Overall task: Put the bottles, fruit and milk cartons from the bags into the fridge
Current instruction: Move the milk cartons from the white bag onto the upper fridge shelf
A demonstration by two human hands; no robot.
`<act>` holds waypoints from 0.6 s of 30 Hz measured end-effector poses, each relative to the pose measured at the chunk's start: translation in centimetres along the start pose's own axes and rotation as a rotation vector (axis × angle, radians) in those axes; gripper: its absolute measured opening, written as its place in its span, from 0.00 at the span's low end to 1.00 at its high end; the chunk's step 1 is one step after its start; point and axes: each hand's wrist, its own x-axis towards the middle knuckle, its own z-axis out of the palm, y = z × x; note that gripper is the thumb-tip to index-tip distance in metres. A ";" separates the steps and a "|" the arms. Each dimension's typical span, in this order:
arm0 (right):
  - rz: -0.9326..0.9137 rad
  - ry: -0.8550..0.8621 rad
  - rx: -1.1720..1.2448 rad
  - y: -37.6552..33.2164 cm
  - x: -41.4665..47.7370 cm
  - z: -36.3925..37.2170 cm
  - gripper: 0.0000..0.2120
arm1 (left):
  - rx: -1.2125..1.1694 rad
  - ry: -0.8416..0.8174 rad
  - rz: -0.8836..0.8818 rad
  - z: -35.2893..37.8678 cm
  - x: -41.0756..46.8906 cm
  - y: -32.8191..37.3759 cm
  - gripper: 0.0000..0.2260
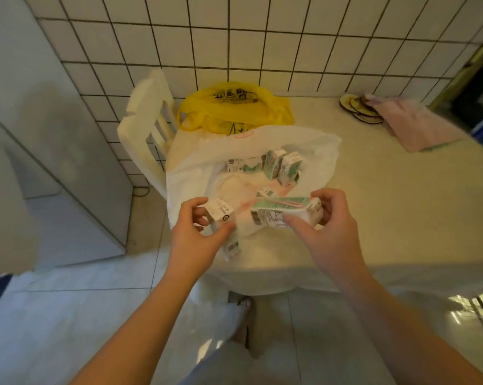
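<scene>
A white plastic bag [195, 162] lies open on the table, with several small green-and-white milk cartons [282, 165] inside it at the back. My left hand [198, 234] grips one milk carton [223, 215] at the bag's near edge. My right hand [332, 232] holds a stack of milk cartons [284, 212] lying sideways just above the bag. Behind the white bag sits a yellow plastic bag [234, 107], its contents hidden. At the left stands the grey fridge [54, 168], door side facing me.
A white chair [145, 126] stands between the fridge and the table [401, 218]. Round coasters [357, 107] and a pink cloth [415, 126] lie at the table's far right. White tiled wall behind; pale tiled floor below, with my feet near the table edge.
</scene>
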 end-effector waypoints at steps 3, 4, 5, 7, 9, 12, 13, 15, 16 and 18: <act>0.187 0.034 0.201 -0.8 -3.8 0.5 0.21 | -0.147 0.000 -0.127 -2.6 -4.3 0.1 0.16; 0.255 0.040 0.287 -0.9 -5.0 0.9 0.20 | -0.211 0.000 -0.183 -3.4 -5.6 -0.1 0.12; 0.335 0.037 0.374 -0.9 -6.1 1.4 0.17 | -0.279 -0.004 -0.236 -4.2 -6.8 -0.2 0.09; 0.495 -0.016 0.498 -0.9 -8.3 2.4 0.12 | -0.404 -0.005 -0.330 -5.8 -9.1 -0.6 0.07; 0.627 -0.099 0.583 -1.0 -10.3 3.7 0.09 | -0.450 0.004 -0.399 -7.7 -11.3 -1.1 0.06; 0.767 -0.226 0.658 -1.8 -13.3 6.1 0.11 | -0.476 0.045 -0.513 -10.6 -14.1 -2.1 0.07; 0.793 -0.260 0.653 -2.1 -14.2 7.1 0.12 | -0.483 0.059 -0.551 -11.6 -14.9 -2.5 0.08; 0.822 -0.330 0.604 -3.1 -16.1 9.0 0.15 | -0.518 0.074 -0.622 -13.9 -16.3 -3.6 0.11; 0.825 -0.372 0.568 -3.6 -16.9 10.1 0.18 | -0.540 0.077 -0.658 -15.2 -16.9 -4.2 0.13; 0.815 -0.467 0.486 -4.7 -18.6 12.2 0.25 | -0.589 0.091 -0.736 -17.9 -18.1 -5.5 0.16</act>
